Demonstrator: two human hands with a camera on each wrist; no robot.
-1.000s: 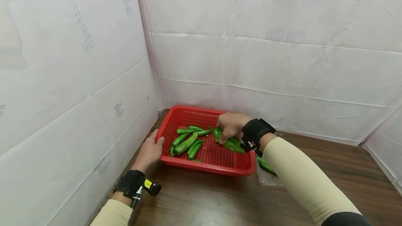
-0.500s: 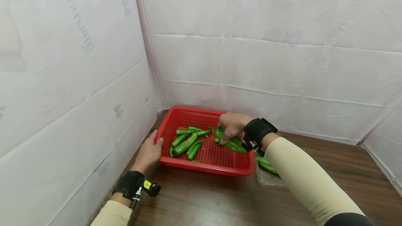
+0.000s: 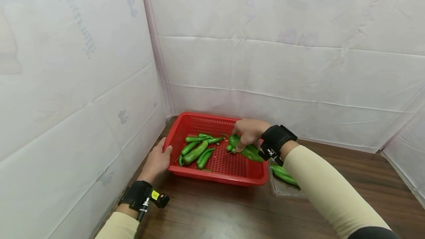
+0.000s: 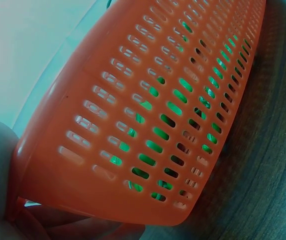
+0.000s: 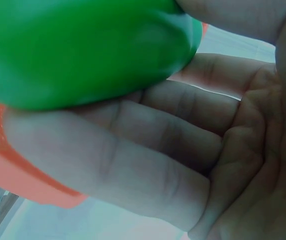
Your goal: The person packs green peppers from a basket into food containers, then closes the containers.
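A red perforated basket (image 3: 217, 170) sits on the dark wooden worktop (image 3: 232, 213), pushed toward the corner where the white padded walls (image 3: 282, 65) meet. The left hand (image 3: 156, 160) grips the basket's left rim, thumb over the top edge and the other fingers curled under and round the outside; the left wrist view shows the slotted wall of the basket (image 4: 148, 125) close up, with green showing through the slots. The right hand (image 3: 248, 131) reaches over the basket's right half, its fingers curled round a large green pepper (image 3: 249, 152) that lies inside the basket near the right wall; in the right wrist view the fingers (image 5: 133, 150) wrap under the pepper (image 5: 83, 50). Whether the pepper is raised off the basket floor or rests on it cannot be told. A cluster of smaller green peppers (image 3: 196, 149) lies in the basket's left half, well apart from the right hand. Just right of the basket, a clear plastic tray (image 3: 285, 189) rests on the worktop with another green pepper (image 3: 282, 173) in it, partly hidden by the right forearm.
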